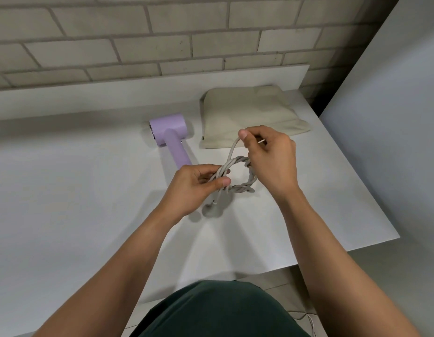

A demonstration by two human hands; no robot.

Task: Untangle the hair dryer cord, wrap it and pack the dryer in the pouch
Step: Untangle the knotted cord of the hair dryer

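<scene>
Bench (89,190): white, brick wall (138,32) behind.
Left hand (194,183): grips tangled cord (242,188).
Right hand (272,154): pinches its raised strand.
Far: dryer (171,135), pouch (247,110).

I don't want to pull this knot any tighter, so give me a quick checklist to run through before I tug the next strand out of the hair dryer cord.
1. Left hand grips the cord bundle firmly: ok.
2. Right hand pinches one strand, lifted off the bundle: ok.
3. Cord untangled: not ok, it is twisted into a ring.
4. Plug out of the twists, below the left hand: ok.
5. Where the cord joins the hair dryer: cannot tell, the left hand hides the handle end.
6. Pouch open and ready: cannot tell, it lies flat behind the hands.
</scene>
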